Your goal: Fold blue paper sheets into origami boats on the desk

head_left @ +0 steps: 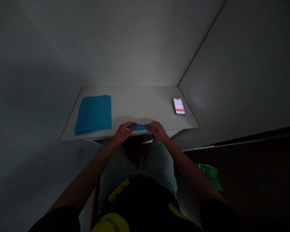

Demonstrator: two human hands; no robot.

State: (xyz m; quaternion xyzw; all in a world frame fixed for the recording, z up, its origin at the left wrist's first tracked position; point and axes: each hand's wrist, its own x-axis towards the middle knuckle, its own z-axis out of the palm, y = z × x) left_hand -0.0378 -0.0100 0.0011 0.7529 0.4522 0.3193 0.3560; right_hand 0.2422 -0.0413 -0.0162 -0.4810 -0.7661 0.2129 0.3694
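Note:
Between my two hands, at the front edge of the white desk, is a narrow folded blue sheet (141,127). My left hand (124,132) pinches its left end with thumb and fingers. The right end is pinched in the same way by my right hand (157,130). I cannot make out whether the sheet is paper or thin cloth. To the left of my hands lies a flat stack of larger blue sheets (94,113) of the same colour.
The desktop (142,103) is wedged between pale walls at the back and sides. A phone with a lit, blurred screen (178,106) lies at its right end. Below on the dark floor, to the right, stands a green plastic object (209,174).

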